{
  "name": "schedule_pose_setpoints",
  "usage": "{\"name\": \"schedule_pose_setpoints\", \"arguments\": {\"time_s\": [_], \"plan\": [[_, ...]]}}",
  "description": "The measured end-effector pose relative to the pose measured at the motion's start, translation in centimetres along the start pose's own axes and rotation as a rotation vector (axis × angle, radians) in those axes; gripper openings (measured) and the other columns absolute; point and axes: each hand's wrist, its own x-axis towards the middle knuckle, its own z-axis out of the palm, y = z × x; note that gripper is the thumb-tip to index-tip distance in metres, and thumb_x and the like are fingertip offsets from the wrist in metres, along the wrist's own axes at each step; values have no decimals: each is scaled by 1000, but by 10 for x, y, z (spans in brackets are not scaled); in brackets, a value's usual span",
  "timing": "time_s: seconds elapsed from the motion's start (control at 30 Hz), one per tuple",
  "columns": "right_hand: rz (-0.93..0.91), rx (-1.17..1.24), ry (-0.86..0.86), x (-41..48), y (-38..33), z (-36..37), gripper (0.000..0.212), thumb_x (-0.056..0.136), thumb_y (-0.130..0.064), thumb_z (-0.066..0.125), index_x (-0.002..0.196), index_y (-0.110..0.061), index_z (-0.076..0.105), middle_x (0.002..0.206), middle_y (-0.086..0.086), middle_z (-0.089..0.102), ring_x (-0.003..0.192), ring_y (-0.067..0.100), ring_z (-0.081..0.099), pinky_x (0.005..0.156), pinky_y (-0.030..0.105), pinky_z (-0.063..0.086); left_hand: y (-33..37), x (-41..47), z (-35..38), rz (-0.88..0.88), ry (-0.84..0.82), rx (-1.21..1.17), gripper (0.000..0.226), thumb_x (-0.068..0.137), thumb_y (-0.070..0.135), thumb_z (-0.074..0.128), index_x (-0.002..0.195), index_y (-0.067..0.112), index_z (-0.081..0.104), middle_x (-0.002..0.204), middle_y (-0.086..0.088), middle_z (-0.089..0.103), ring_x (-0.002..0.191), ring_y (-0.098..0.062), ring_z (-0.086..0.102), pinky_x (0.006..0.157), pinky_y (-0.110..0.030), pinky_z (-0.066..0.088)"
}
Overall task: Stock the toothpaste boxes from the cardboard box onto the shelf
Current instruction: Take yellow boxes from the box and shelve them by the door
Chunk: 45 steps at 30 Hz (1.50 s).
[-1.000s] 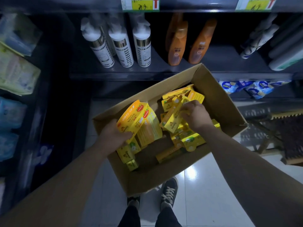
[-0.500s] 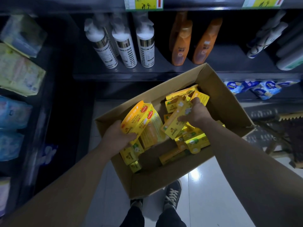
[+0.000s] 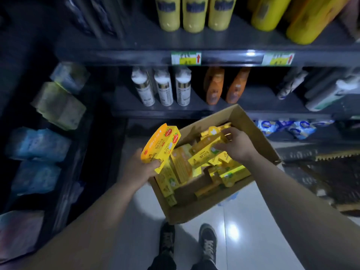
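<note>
Left grip (image 3: 139,168) is closed round the lower end of a stack of toothpaste boxes (image 3: 162,145), thumb across the front face, and we hold the stack upright over the left edge of the cardboard box (image 3: 194,213). Right grip (image 3: 238,145) pinches a single box (image 3: 208,148) by its far end, tilted and lifted clear of the loose boxes (image 3: 229,174) that lie jumbled in the carton below it. Many of those are left, so we judge the task to be at an early or middle stage.

We read the step in hand as gathering: a handful is being built before anything goes to the shelf (image 3: 259,106). The next move calls for bringing the single box across to the stack and laying it flat against the outer face, with the left thumb easing just enough to take it in without letting the others slide. After that both arms must rise to the shelving. No toothpaste shows on any tier, so we cannot tell which one is meant. The one in front holds white pump bottles (image 3: 163,88) and orange bottles (image 3: 214,86), with bare board to their right.
</note>
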Motion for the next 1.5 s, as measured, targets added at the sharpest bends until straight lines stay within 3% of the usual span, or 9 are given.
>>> {"name": "schedule_pose_setpoints", "arguments": {"time_s": [0.13, 0.27, 0.47, 0.6, 0.73, 0.83, 1.1, 1.37, 1.5], "plan": [[-109, 92, -22, -35, -45, -21, 34, 72, -14, 81, 100, -13, 62, 90, 2, 68, 77, 20, 62, 58, 29, 45, 21, -46, -31, 92, 115, -83, 17, 66, 30, 64, 76, 19, 57, 85, -9, 64, 78, -23, 62, 80, -56, 52], [-240, 166, -69, -66, -93, -38, 37, 68, -12, 85, 97, -7, 63, 87, 3, 72, 81, 21, 68, 76, 41, 55, 26, -96, -59, 98, 318, -223, 40, 64, 39, 66, 99, 23, 54, 104, -1, 64, 97, -21, 63, 86, -52, 54], [-464, 211, -230, -128, -170, -46, 32, 68, -1, 82, 89, -10, 60, 84, 3, 68, 78, 20, 63, 77, 38, 53, 8, -189, -87, 119, 636, -422, 61, 60, 53, 69, 108, 23, 49, 105, -2, 65, 96, -24, 65, 86, -52, 54], [-618, 180, -367, -178, -221, -35, 35, 65, -3, 84, 89, -14, 61, 82, 2, 67, 71, 18, 61, 62, 30, 51, -6, -265, -105, 133, 847, -504, 43, 81, 34, 73, 111, 16, 47, 104, -3, 63, 91, -21, 63, 76, -37, 54], [-745, 198, -545, -246, -271, -7, 36, 67, 2, 80, 95, -11, 62, 79, 2, 64, 73, 16, 59, 73, 32, 50, -36, -341, -129, 162, 1041, -565, 42, 82, 30, 73, 112, 12, 51, 106, -6, 65, 95, -21, 63, 83, -39, 55], [-835, 192, -679, -302, -302, 21, 37, 67, 1, 80, 98, -10, 62, 81, 4, 66, 75, 17, 62, 75, 34, 52, -58, -404, -147, 201, 1213, -577, 26, 89, 16, 65, 109, 10, 50, 97, -5, 62, 90, -21, 60, 65, -21, 50], [-1013, 211, -1018, -482, -355, 108, 35, 71, 6, 75, 98, -9, 60, 86, 7, 69, 72, 17, 66, 63, 23, 53, -147, -582, -177, 220, 1598, -637, 25, 92, 27, 61, 114, 18, 55, 106, -3, 67, 102, -23, 64, 92, -46, 51], [-1040, 261, -1253, -669, -357, 193, 42, 72, -2, 78, 108, -10, 59, 101, 12, 71, 89, 24, 68, 85, 37, 54, -241, -755, -183, 144, 1899, -613, 27, 92, 28, 61, 116, 17, 54, 103, -3, 65, 99, -24, 64, 91, -53, 51], [-1001, 328, -1338, -763, -346, 233, 40, 73, 3, 75, 107, -11, 57, 102, 15, 70, 80, 22, 67, 68, 32, 54, -291, -837, -181, 80, 1996, -638, 43, 77, 44, 69, 111, 22, 57, 103, -4, 67, 97, -24, 66, 88, -52, 53]]}}
